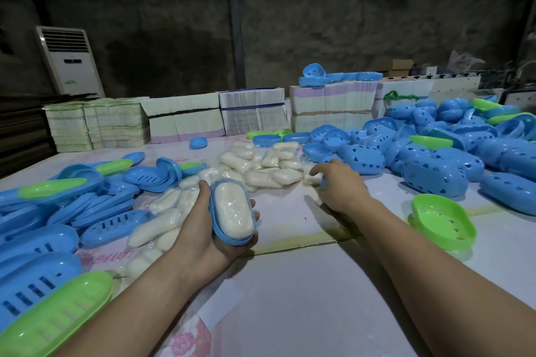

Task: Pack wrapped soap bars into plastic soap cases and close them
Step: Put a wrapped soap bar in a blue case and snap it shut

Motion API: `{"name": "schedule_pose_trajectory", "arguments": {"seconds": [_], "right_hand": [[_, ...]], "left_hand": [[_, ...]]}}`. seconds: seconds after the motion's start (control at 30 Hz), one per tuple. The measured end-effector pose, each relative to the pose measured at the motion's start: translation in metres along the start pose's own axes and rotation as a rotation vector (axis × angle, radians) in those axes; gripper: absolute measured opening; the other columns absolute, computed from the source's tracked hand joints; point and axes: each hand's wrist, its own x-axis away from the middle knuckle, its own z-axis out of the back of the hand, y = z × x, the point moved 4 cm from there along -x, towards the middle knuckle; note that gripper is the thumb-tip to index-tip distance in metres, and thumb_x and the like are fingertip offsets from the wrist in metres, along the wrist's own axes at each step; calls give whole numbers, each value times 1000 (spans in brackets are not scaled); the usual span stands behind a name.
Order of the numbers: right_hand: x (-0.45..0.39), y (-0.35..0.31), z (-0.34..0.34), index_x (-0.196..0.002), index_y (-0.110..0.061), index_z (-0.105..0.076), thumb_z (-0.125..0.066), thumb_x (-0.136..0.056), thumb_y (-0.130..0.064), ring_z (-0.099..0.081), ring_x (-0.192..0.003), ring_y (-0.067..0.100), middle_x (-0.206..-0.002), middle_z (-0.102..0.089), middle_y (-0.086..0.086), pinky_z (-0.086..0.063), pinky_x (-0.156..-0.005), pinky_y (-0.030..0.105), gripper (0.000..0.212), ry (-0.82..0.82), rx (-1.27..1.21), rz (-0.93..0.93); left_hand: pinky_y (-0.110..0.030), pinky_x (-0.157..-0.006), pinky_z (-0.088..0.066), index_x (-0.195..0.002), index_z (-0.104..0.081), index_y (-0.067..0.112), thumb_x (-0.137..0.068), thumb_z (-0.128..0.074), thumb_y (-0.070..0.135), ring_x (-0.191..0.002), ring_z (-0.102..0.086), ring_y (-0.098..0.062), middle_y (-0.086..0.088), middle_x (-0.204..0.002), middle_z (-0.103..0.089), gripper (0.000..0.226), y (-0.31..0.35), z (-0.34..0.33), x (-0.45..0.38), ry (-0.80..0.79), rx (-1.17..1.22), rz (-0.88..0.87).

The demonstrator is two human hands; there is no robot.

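Note:
My left hand [197, 240] holds an open blue soap case half [218, 226] from below, thumb along its left rim. A wrapped white soap bar [233, 211] lies inside it. My right hand [342, 185] is stretched forward, palm down, at the right edge of the heap of wrapped soap bars [269, 168], its fingertips over one of the bars. A sliver of blue plastic shows under its fingers; whether it grips anything is hidden. Blue lids with heart-shaped holes [435, 174] are piled just right of that hand.
Slotted blue trays [110, 223] and a green tray [58, 316] crowd the table's left side. A green lid [443, 220] lies open at the right. Bundled stacks of flat cartons [185, 119] line the back edge. More wrapped bars [162, 220] lie left of my left hand.

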Motion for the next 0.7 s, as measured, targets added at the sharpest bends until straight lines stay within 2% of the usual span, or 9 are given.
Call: {"name": "schedule_pose_trajectory", "arguments": {"seconds": [0.17, 0.27, 0.37, 0.47, 0.57, 0.63, 0.7], "right_hand": [[3, -22, 5, -112, -27, -69, -57, -80, 1, -56, -102, 20, -110, -57, 1, -43, -79, 30, 45, 92, -265, 82], [11, -40, 18, -92, -32, -73, -60, -78, 5, -58, -77, 14, -92, -59, -5, -45, -65, 23, 42, 119, -753, 0], [21, -63, 22, -84, -23, -77, -53, -79, 15, -50, -71, 18, -73, -53, -2, -42, -65, 25, 45, -71, -1401, -55], [30, -83, 14, -97, -14, -73, -42, -84, 16, -49, -73, 20, -78, -53, 4, -44, -69, 28, 45, -347, -1826, -135], [37, -93, 3, -105, -12, -67, -37, -88, 11, -61, -83, 25, -102, -60, 13, -53, -72, 34, 41, -476, -1900, -214], [38, -93, 0, -106, -13, -68, -39, -92, 7, -65, -85, 24, -104, -66, 11, -55, -73, 35, 38, -442, -1821, -251], [37, -90, -1, -108, -19, -69, -44, -94, 0, -67, -86, 19, -107, -69, 6, -55, -69, 32, 34, -349, -1659, -252]], "left_hand": [[-37, -60, -58, -80, -79, 1, -90, -47, 69, -76, -62, -27, -14, -89, -66, 76, -1, 0, -2, -17, 17, 13], [-36, -61, -57, -98, -71, 7, -90, -46, 71, -74, -63, -27, -13, -88, -67, 69, 1, 2, -3, 8, -6, 5], [-35, -68, -54, -104, -66, 11, -90, -45, 71, -71, -62, -27, -12, -85, -66, 65, 2, 3, -5, 34, -6, -18], [-37, -73, -50, -98, -74, 12, -89, -47, 71, -72, -62, -24, -12, -86, -69, 65, 2, 3, -6, 44, 27, -24], [-37, -73, -52, -101, -77, 16, -89, -46, 72, -74, -66, -22, -9, -95, -70, 65, 2, 5, -7, 25, 48, -25], [-38, -78, -47, -98, -80, 18, -90, -43, 73, -74, -66, -22, -8, -94, -71, 67, 2, 8, -9, 38, 50, -26], [-37, -79, -45, -82, -83, 14, -89, -42, 75, -73, -63, -22, -10, -87, -70, 74, 2, 9, -10, 41, 63, -10]]}}
